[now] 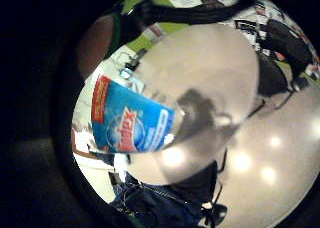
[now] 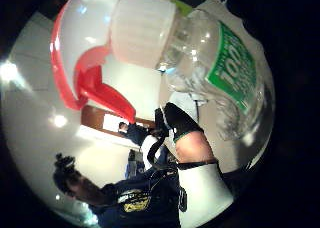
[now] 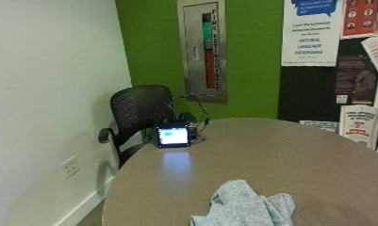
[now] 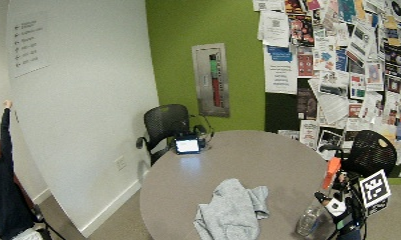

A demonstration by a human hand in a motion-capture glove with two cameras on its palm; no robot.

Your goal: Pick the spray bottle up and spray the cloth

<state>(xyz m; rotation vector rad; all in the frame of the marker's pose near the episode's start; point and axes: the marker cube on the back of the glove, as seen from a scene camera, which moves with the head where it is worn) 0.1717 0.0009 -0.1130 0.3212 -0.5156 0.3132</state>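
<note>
hand (image 4: 343, 212) wrapped around spray bottle (image 4: 318, 207), held up at counter (image 4: 266, 160) edge; grey cloth (image 4: 230, 210) lies crumpled on counter nearby.

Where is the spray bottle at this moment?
In the wide outside view the spray bottle is at the table's near right edge, held by the gloved right hand, right of the grey cloth.

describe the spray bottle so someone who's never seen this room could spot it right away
Find the round grey table in front of the poster wall; a crumpled grey cloth lies on its near half. Beside the cloth, at the table's edge, stands the spray bottle, gripped by the gloved right hand. It alone is clear plastic with an orange-red trigger head.
</note>
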